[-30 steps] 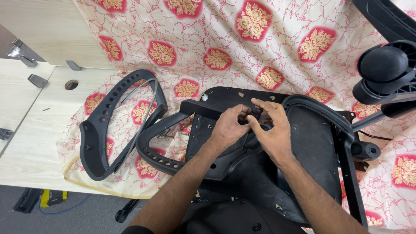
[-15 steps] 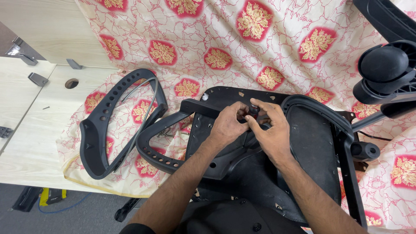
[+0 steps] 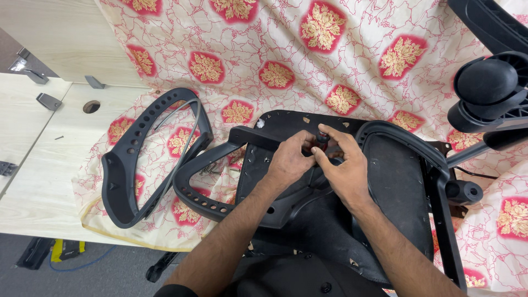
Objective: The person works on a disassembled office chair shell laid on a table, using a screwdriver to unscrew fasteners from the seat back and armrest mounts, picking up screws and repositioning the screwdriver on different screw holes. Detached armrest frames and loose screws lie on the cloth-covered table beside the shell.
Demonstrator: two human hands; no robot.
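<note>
Hands meet over upturned black plastic chair seat base on patterned red-and-cream cloth. Left hand and right hand pinch small dark red-ringed knob; risk: cross-threading if tilted, or slipping under seat.

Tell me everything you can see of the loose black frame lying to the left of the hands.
The loose black frame is a curved, roughly D-shaped loop, apparently hard plastic, open in the middle. One thick side carries a row of round holes; the other side is a thinner bar. It lies flat on the red-and-cream flowered cloth over the pale wooden table. Neither the left hand nor the right hand touches it. Its right edge lies close against the chair's curved armrest; contact cannot be confirmed.
</note>
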